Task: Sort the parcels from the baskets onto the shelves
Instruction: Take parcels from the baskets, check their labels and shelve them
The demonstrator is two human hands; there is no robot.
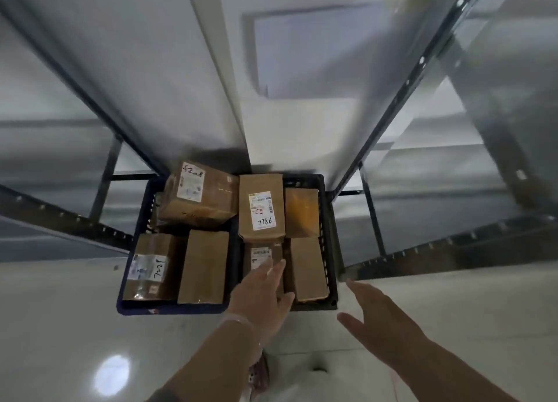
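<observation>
Two baskets stand side by side on the floor: a blue basket (126, 281) on the left and a black basket (332, 250) on the right, both full of brown cardboard parcels. A tall parcel marked 7786 (261, 208) stands in the black basket. Below it lies a small labelled parcel (261, 252). My left hand (262, 296), in a thin clear glove, reaches over the black basket with fingers spread, its fingertips at that small parcel. My right hand (377, 314) hovers open just right of the black basket, holding nothing.
Grey metal shelf racks (422, 60) with dark slotted uprights rise on both sides and behind the baskets. A parcel marked with handwriting (199, 193) lies tilted on top in the blue basket. The glossy pale floor (90, 341) spreads in front.
</observation>
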